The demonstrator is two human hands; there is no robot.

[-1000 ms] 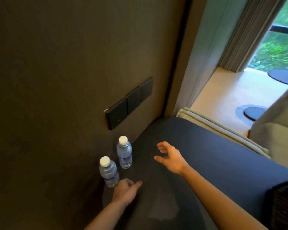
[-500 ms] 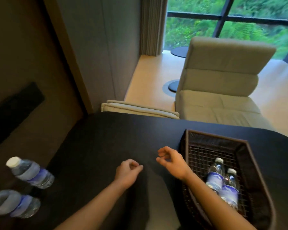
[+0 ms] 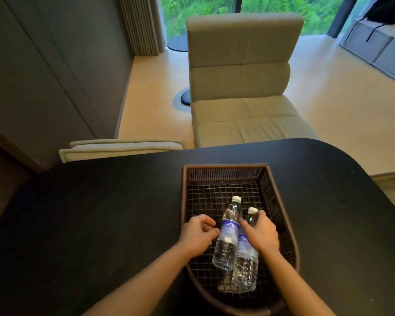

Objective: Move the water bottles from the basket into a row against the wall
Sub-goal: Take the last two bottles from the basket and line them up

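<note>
Trouble here is mostly about the two clear plastic water bottles with white caps and blue labels lying side by side, touching, in the dark brown woven wicker basket (image 3: 281,201) on the black tabletop (image 3: 100,213). The right hand (image 3: 261,236) is draped over the upper part of the right bottle (image 3: 245,265), fingers curled on it, though I can't tell if it's a firm clamp yet. The left hand (image 3: 198,236) sits just beside the left bottle (image 3: 226,245), fingers loosely curled and apparently not closed on anything.

What could go wrong, as I see it: since the bottles lean on each other, lifting one probably rolls the other across the mesh floor. Smooth round plastic grabbed near the neck could slip or swing too. The basket walls are fairly high, so a low lift could clip the rim and drag the whole basket.
</note>
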